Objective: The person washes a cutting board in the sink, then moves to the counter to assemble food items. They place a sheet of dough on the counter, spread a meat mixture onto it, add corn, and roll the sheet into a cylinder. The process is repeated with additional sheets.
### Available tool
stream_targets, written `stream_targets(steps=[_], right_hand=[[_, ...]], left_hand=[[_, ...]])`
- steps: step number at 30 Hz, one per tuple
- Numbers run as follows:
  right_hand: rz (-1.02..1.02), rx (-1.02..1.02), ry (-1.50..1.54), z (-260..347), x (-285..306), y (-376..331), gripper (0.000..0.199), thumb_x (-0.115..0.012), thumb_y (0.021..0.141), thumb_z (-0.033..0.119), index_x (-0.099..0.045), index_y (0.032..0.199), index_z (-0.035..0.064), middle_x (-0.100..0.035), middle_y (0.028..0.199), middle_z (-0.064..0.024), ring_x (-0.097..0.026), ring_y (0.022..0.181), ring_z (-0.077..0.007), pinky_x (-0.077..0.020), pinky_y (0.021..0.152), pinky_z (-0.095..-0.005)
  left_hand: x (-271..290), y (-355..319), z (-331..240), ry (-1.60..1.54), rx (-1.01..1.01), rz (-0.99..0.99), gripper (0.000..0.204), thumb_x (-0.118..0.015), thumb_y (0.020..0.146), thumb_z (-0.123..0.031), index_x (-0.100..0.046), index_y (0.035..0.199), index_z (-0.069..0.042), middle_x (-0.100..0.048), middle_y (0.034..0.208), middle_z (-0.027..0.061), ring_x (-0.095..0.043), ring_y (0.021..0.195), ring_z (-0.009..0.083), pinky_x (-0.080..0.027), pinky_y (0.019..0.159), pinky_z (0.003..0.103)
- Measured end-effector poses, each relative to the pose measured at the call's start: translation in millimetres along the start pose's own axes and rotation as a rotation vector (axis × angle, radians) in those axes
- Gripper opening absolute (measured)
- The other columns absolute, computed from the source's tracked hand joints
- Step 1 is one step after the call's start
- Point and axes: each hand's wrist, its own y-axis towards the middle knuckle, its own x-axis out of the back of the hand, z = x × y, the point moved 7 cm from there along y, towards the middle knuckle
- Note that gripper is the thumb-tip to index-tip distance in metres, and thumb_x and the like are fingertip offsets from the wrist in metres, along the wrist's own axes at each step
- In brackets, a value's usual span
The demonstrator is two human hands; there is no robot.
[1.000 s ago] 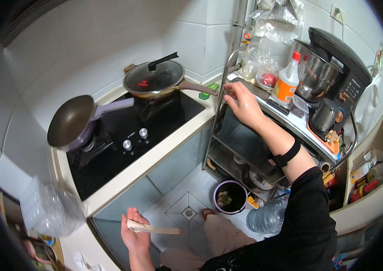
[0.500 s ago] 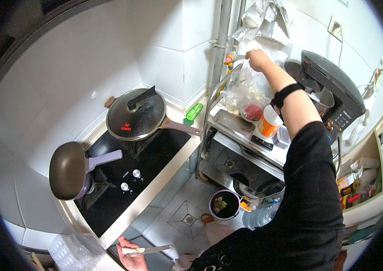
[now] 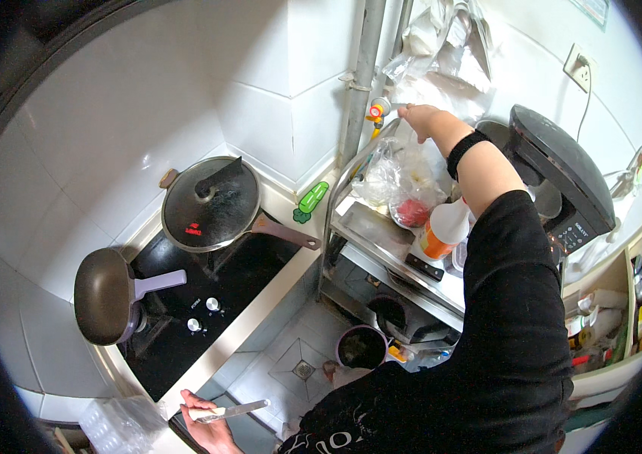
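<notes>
The knife (image 3: 229, 411) is low on the left, just by the front edge of the worktop (image 3: 238, 333), w/ its blade poking out to the right, prob. so the sharp bit is clear of the skin. On the stove (image 3: 253, 276), the big pan (image 3: 283, 229) has its lid (image 3: 211, 208) on, maybe to keep heat & splashes in; the small pan (image 3: 102, 295) has no top. Both pans have their grips sticking out to the right, prob. so they're easy to grab. The bottle (image 3: 442, 231) & bags (image 3: 393, 170) are bunched up on the rack (image 3: 326, 227), likely b/c there's not much room. L hand (image 3: 206, 430) is loosely curled on the knife's pale grip; how hard it squeezes, can't tell. R hand (image 3: 421, 121) is up high over the rack, near the bags & the red tap (image 3: 376, 111). Its fingers look a bit bent & close together, but can't tell if they pinch or touch anything, b/c the tips are too small & blurry to see.
</notes>
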Motion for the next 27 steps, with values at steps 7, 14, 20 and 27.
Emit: stream_targets(steps=[7, 14, 20, 27], right_hand=[[0.152, -0.049, 0.053, -26.7, 6.6, 10.8, 0.049, -0.08, 0.058, 0.012, -0.062, 0.104, 0.0129, -0.064, 0.102, -0.0078, -0.059, 0.099, -0.0276, -0.0487, 0.082, -0.0374], [-0.157, -0.058, 0.027, -19.1, 130.0, -68.1, 0.042, -0.075, 0.07, 0.014, -0.059, 0.108, 0.0095, -0.063, 0.106, -0.0119, -0.059, 0.101, -0.0304, -0.0473, 0.083, -0.039], [-0.487, 0.126, 0.275, 8.9, 208.1, -118.8, 0.034, -0.065, 0.081, 0.015, -0.053, 0.112, 0.0072, -0.062, 0.104, -0.0172, -0.058, 0.096, -0.0348, -0.046, 0.082, -0.0413], [-0.79, 0.378, 0.651, 68.6, 272.4, -155.2, 0.037, -0.061, 0.087, 0.022, -0.051, 0.119, 0.0067, -0.063, 0.101, -0.0089, -0.059, 0.093, -0.0225, -0.0455, 0.081, -0.0339]], left_hand=[[-10.7, 2.9, -11.4, 0.253, -0.25, 0.06, 0.033, -0.039, 0.097, -0.021, -0.05, 0.116, 0.003, -0.065, 0.105, 0.0116, -0.064, 0.094, 0.018, -0.052, 0.075, 0.028], [-22.7, -7.8, -3.4, 0.247, -0.285, 0.068, 0.033, -0.038, 0.098, -0.021, -0.051, 0.116, 0.002, -0.065, 0.104, 0.0112, -0.063, 0.089, 0.0174, -0.052, 0.074, 0.028], [-22.4, -26.7, -7.4, 0.214, -0.318, 0.072, 0.036, -0.035, 0.098, -0.025, -0.052, 0.119, -0.001, -0.065, 0.103, 0.0119, -0.063, 0.084, 0.0191, -0.051, 0.073, 0.029], [-5.4, -65.4, -31.4, 0.14, -0.461, 0.086, 0.034, -0.036, 0.098, -0.025, -0.052, 0.117, -0.001, -0.064, 0.104, 0.0128, -0.064, 0.088, 0.0199, -0.052, 0.075, 0.029]])
